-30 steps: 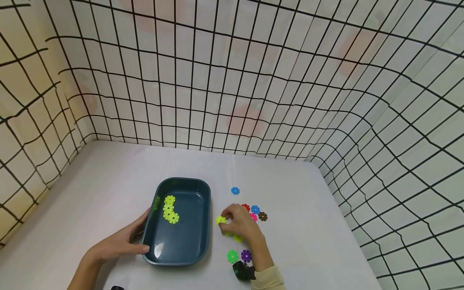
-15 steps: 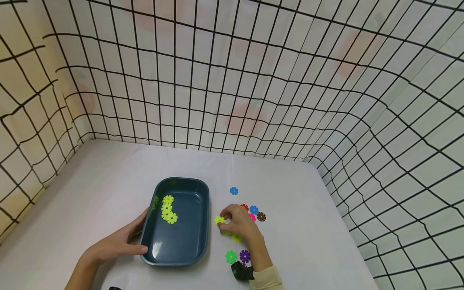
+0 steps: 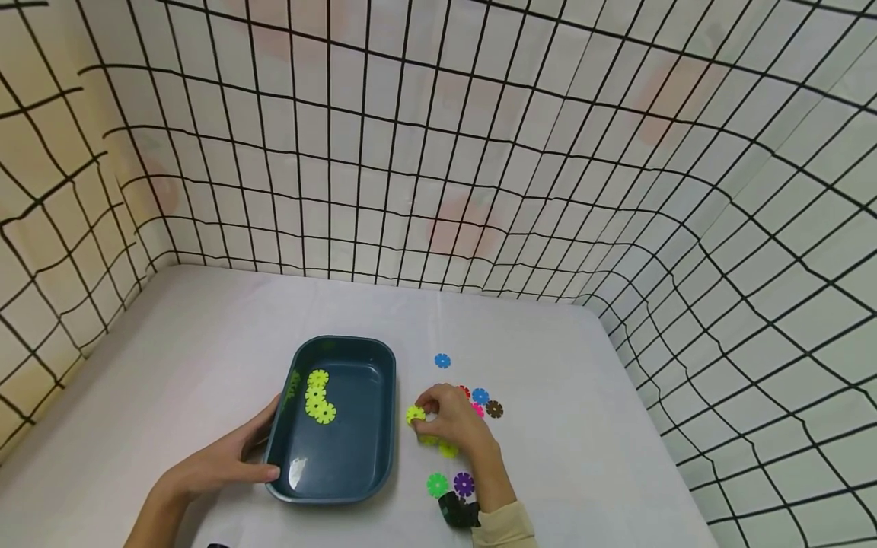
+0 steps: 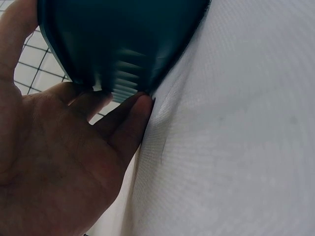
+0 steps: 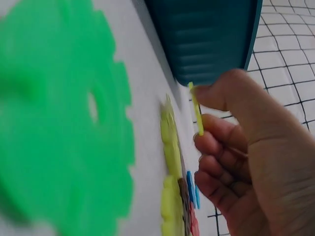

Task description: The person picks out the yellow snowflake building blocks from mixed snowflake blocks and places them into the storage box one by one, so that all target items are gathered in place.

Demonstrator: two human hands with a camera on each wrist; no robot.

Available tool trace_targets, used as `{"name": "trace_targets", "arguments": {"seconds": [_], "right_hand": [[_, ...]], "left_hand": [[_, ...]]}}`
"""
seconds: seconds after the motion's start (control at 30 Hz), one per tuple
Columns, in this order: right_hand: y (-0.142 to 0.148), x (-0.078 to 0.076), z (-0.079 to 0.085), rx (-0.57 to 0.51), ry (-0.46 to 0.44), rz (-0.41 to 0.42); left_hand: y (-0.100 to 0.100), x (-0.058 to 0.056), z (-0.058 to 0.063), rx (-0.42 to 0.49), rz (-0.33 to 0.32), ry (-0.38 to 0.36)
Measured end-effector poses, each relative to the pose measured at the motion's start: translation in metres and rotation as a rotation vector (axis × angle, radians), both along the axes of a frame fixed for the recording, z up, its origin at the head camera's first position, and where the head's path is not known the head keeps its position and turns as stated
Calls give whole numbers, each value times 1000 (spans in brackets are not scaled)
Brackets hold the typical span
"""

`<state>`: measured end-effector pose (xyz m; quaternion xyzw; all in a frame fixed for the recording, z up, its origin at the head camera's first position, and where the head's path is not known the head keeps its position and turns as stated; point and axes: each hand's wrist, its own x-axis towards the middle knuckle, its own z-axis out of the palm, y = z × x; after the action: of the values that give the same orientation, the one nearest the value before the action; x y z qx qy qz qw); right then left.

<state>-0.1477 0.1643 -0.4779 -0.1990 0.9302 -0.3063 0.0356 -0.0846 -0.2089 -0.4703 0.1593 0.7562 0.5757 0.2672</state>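
Note:
My right hand (image 3: 455, 422) pinches a yellow notched plastic disc (image 3: 415, 414) between thumb and fingers, just right of the blue-green tray (image 3: 356, 453). In the right wrist view the pinched disc (image 5: 196, 110) is seen edge-on, above the white surface. More yellow discs (image 3: 448, 449) lie under that hand, partly hidden by it. Several yellow discs (image 3: 320, 412) rest overlapping inside the tray, toward its left side. My left hand (image 3: 212, 466) holds the tray's left side, thumb at the near corner's rim. Its fingers (image 4: 129, 120) touch the tray's outer wall in the left wrist view.
Blue (image 3: 480, 396), brown (image 3: 494, 409), pink and red discs lie just beyond my right hand. Another blue disc (image 3: 442, 361) lies farther back. Green (image 3: 437, 485) and purple (image 3: 464, 484) discs sit by the right wrist's black camera (image 3: 457, 511). A black wire grid (image 3: 384, 175) borders the table.

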Motion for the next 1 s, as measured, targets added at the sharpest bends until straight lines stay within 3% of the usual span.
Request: {"name": "trace_targets", "arguments": {"seconds": [0.37,0.63,1.0], "right_hand": [[2,1,11,-48,-34,-29],[0,3,19,-45,-36,-4],[-3,2,33,-80,-12,1]], "left_hand": [[0,1,1,-12,8,20],[0,0,0,-7,6,7],[3,-1,-3,-31,30,62]]}}
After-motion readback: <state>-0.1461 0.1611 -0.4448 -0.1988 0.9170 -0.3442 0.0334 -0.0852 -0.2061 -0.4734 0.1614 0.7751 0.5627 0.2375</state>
